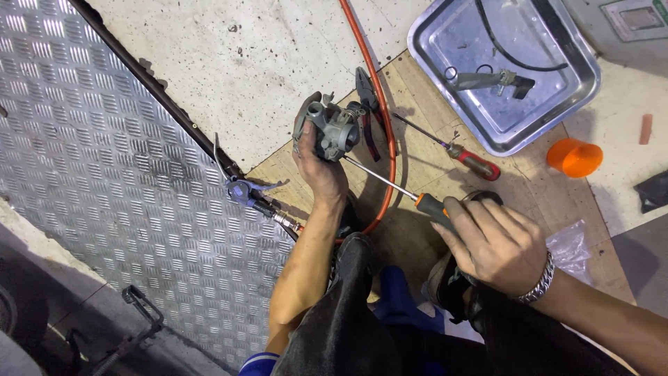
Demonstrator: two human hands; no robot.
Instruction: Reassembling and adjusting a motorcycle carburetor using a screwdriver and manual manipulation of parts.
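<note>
Lighting: bright, cool, from overhead. Glare: steel tray (557, 104) and checker plate (90, 160). Shadows: soft, short, beneath tools and arms. Focus: sharp centrally. Distortion: wide-angle stretch at edges; lower-left corner dim.

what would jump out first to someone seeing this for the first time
At centre, the left hand grips a grey metal carburettor, and the right hand drives an orange-handled screwdriver into it. An orange hose curves across the wooden board behind them, and a shiny steel tray sits upper right beside an orange cup.
</note>
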